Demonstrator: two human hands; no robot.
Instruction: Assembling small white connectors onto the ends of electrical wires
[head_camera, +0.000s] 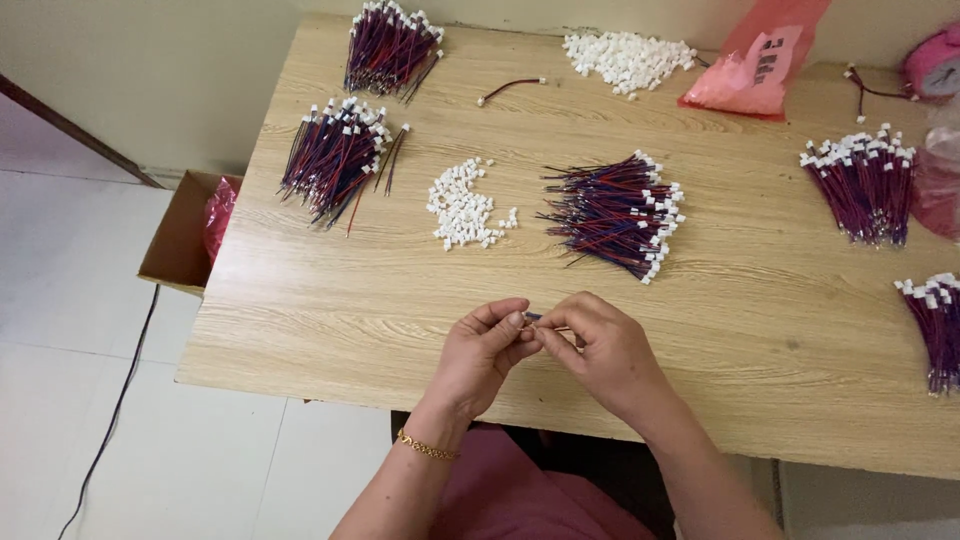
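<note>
Red-and-blue wire lead (535, 322), thin, limp and feather-light, sits pinched between my left hand (483, 352) and right hand (603, 350) near the desk's (330, 300) front edge, best gripped close to its tip.

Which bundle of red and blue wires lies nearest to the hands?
The middle bundle, directly beyond the hands, right of the small pile of white connectors. The other bundles lie farther off, toward the table's corners and right edge.

You have five wire bundles (615, 213) on the worktop (400, 300), two heaps of white connectors (463, 207), one loose wire (510, 88), one pink bag (757, 60), one cardboard box (180, 240).
</note>
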